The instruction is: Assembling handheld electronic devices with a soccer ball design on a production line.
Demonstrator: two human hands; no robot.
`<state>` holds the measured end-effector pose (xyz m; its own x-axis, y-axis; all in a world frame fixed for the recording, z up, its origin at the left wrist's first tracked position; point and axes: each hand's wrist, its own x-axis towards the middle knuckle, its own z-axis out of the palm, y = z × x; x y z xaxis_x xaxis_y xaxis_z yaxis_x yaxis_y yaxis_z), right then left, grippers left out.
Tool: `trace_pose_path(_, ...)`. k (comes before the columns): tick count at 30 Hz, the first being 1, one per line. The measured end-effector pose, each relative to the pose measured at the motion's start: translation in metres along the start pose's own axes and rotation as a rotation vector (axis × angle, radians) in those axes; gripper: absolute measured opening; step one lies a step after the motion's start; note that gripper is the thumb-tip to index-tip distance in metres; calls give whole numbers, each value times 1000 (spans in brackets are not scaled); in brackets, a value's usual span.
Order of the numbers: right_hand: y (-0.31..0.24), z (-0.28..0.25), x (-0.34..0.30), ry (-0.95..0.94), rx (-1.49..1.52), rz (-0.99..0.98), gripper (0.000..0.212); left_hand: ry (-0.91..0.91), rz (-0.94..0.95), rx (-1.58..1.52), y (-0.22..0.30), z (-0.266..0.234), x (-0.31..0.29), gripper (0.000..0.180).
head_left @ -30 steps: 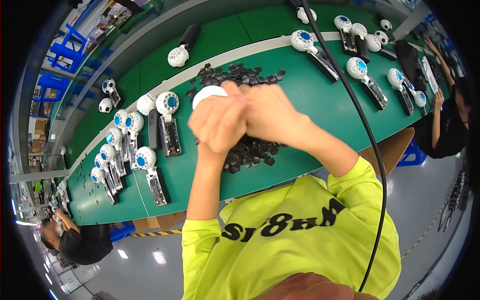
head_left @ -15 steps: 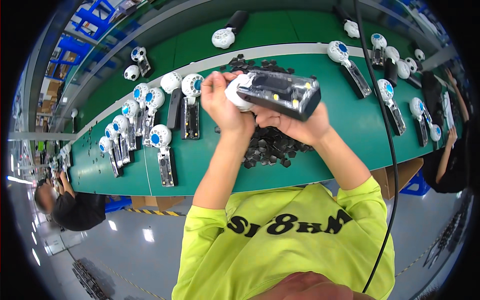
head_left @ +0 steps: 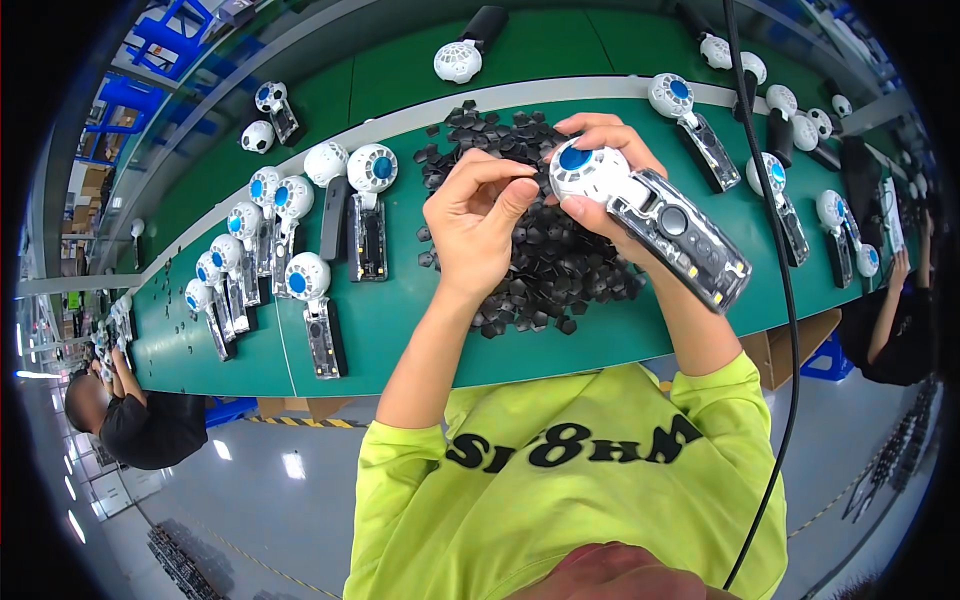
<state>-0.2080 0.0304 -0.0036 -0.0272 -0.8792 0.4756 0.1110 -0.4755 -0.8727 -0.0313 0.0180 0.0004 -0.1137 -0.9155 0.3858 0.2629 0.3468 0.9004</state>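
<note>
Ball-headed device (head_left: 650,205) with clear-fronted black handle (head_left: 705,250), one; judged unfinished: blue disc (head_left: 575,155) in place, black patches seemingly lacking on the white shell (head_left: 602,180), unlike the black-patched ball (head_left: 270,96) at upper left; held above a heap of black pentagonal pieces (head_left: 555,265); right hand (head_left: 638,150) wrapped round the shell, handle slanting down to the right; left hand (head_left: 475,215) just left of the shell, thumb and forefinger nearly pinched, contents impossible to tell; green bench (head_left: 380,320) beneath, similar devices (head_left: 371,235) to both sides.

Pieces (head_left: 575,265) on table (head_left: 380,320), devices (head_left: 368,232) either side
</note>
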Motion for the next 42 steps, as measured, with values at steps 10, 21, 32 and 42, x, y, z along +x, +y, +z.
trace_pose_path(10,5,-17,12,-138,-342,-344,77,-190,554,336,-1,3,4,21)
trace_pose_path(21,2,-7,8,-113,-385,-493,76,-199,681,412,-1,5,1,17)
trace_pose_path(32,8,-5,7,-105,-361,-491,73,-167,407,317,-11,18,-10,17)
trace_pose_path(42,3,-10,6,-260,-393,-340,70,-406,661,785,-6,-6,6,21)
